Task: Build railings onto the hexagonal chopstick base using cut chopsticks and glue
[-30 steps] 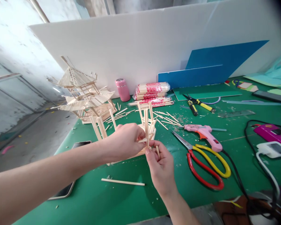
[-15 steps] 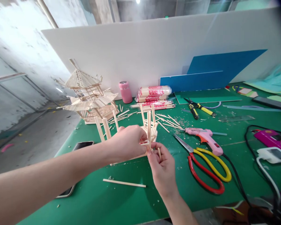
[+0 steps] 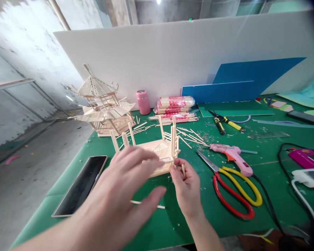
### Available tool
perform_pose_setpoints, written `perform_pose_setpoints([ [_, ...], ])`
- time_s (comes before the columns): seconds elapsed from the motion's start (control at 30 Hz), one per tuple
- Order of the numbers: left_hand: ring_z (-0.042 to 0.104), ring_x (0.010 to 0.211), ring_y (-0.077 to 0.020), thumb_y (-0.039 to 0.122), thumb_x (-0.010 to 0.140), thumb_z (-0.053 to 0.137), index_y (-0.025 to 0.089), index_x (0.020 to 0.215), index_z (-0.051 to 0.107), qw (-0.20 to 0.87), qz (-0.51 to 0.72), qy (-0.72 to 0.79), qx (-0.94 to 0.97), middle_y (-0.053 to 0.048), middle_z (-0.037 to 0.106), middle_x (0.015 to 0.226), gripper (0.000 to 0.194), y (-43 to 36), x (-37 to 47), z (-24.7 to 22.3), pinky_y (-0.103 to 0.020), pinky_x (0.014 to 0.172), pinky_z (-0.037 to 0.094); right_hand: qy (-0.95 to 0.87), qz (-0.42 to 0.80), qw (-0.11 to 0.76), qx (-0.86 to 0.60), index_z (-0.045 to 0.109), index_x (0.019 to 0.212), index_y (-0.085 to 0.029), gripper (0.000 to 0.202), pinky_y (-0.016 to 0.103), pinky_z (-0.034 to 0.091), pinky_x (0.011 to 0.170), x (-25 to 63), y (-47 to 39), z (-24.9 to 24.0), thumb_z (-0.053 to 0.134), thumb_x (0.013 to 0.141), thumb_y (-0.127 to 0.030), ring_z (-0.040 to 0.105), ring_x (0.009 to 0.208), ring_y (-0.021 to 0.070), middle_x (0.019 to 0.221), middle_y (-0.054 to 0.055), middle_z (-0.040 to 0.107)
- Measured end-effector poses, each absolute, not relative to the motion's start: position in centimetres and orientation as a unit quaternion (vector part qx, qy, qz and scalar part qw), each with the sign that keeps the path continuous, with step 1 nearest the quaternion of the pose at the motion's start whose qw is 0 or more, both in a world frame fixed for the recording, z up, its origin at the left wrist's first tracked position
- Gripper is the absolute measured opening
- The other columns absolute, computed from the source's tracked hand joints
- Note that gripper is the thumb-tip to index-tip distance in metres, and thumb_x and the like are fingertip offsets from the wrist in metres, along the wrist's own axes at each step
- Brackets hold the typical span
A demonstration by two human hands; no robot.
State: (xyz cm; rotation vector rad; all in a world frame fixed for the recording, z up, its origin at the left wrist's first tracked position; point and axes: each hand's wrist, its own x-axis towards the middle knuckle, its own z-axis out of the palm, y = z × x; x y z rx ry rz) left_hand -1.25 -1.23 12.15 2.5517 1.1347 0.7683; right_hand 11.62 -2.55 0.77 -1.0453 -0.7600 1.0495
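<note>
A small wooden stick structure (image 3: 159, 148) with upright posts stands at the middle of the green table. My right hand (image 3: 187, 181) pinches its near right corner, and a short stick (image 3: 183, 171) lies among its fingers. My left hand (image 3: 128, 191), blurred, is in front of the structure with thumb and fingers apart and nothing in it; it hides the structure's near left part. Below it lies a loose stick (image 3: 161, 207), partly covered by the left hand.
A stick pagoda (image 3: 104, 108) stands at the back left, near a pink bottle (image 3: 143, 103) and wrapped stick bundles (image 3: 175, 105). Phone (image 3: 81, 186) at left. To the right are scissors (image 3: 232, 195), a pink glue gun (image 3: 231, 155), pliers (image 3: 222, 122) and cables.
My left hand has let go of the structure's right corner and moved left and toward me, its fingers spreading. My right hand keeps its pinch. The view has shifted slightly.
</note>
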Motion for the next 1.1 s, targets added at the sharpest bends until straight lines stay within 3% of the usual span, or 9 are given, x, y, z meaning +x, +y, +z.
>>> perform_pose_setpoints([
  [0.1,0.058,0.070,-0.0187,0.017,0.068,0.061,0.029,0.079,0.069,0.245,0.342,0.425,0.802,-0.004,0.066,0.078,0.018,-4.4,-2.3,9.5,-0.029,0.069,0.045,-0.337,0.457,0.673,-0.474,0.051,0.085,-0.017,0.018,0.018,0.020,0.038,11.7,-2.3,0.6,0.054,0.079,-0.034,0.025,0.045,0.0052,0.054,-0.009,0.030],
  [0.2,0.059,0.065,-0.0180,0.024,0.069,0.064,0.022,0.074,0.069,0.472,0.310,0.499,0.657,-0.006,0.065,0.071,0.007,-5.4,-1.8,6.1,-0.027,0.063,0.046,-0.330,0.451,0.678,-0.478,0.052,0.083,-0.017,0.018,0.018,0.019,0.038,11.7,-2.1,0.6,0.056,0.078,-0.034,0.024,0.044,0.0049,0.053,-0.009,0.029],
  [0.33,0.057,0.065,-0.0132,0.029,0.069,0.067,0.016,0.094,0.064,0.668,0.406,0.495,0.379,-0.006,0.066,0.081,0.028,-4.0,0.3,3.3,-0.023,0.061,0.044,-0.338,0.431,0.678,-0.490,0.055,0.084,-0.016,0.020,0.018,0.023,0.040,11.5,-2.1,0.8,0.059,0.076,-0.034,0.028,0.045,0.0053,0.054,-0.008,0.036],
  [0.53,0.046,0.052,-0.0058,0.025,0.068,0.070,0.013,0.072,0.063,0.746,0.510,0.345,0.255,0.001,0.056,0.062,0.014,-1.7,2.8,3.4,-0.018,0.054,0.038,-0.341,0.429,0.680,-0.488,0.057,0.085,-0.019,0.020,0.018,0.031,0.042,11.4,-1.5,2.0,0.060,0.074,-0.035,0.040,0.047,0.0078,0.050,-0.008,0.043],
  [0.77,0.048,0.050,-0.0085,0.026,0.069,0.068,0.012,0.075,0.061,0.734,0.555,0.331,0.211,0.001,0.054,0.056,0.017,-0.5,3.4,4.0,-0.022,0.052,0.038,-0.352,0.451,0.675,-0.467,0.057,0.090,-0.018,0.024,0.020,0.034,0.042,11.4,-0.9,2.7,0.062,0.073,-0.034,0.043,0.047,0.0087,0.056,-0.005,0.050],
  [0.83,0.049,0.050,-0.0096,0.027,0.070,0.066,0.011,0.077,0.061,0.733,0.555,0.329,0.218,0.000,0.055,0.056,0.018,-0.4,3.6,4.1,-0.023,0.052,0.039,-0.346,0.445,0.677,-0.473,0.057,0.091,-0.018,0.026,0.020,0.033,0.042,11.6,-1.0,2.6,0.062,0.073,-0.036,0.041,0.047,0.0084,0.055,-0.005,0.048],
  [1.0,0.052,0.049,-0.0110,0.024,0.068,0.065,0.011,0.081,0.061,0.734,0.543,0.354,0.201,-0.001,0.060,0.058,0.019,-0.1,4.0,4.3,-0.025,0.054,0.042,-0.298,0.402,0.719,-0.482,0.058,0.080,-0.016,0.029,0.019,0.020,0.037,12.7,-1.1,2.1,0.050,0.079,-0.044,0.023,0.040,0.0055,0.050,-0.009,0.027],
  [1.1,0.055,0.051,-0.0120,0.025,0.071,0.062,0.010,0.081,0.061,0.739,0.532,0.358,0.204,-0.003,0.062,0.060,0.018,0.0,4.1,4.4,-0.026,0.057,0.044,-0.318,0.377,0.720,-0.488,0.056,0.074,-0.018,0.027,0.020,0.023,0.041,13.4,-1.2,2.3,0.048,0.081,-0.042,0.027,0.043,0.0067,0.052,-0.008,0.029],
])
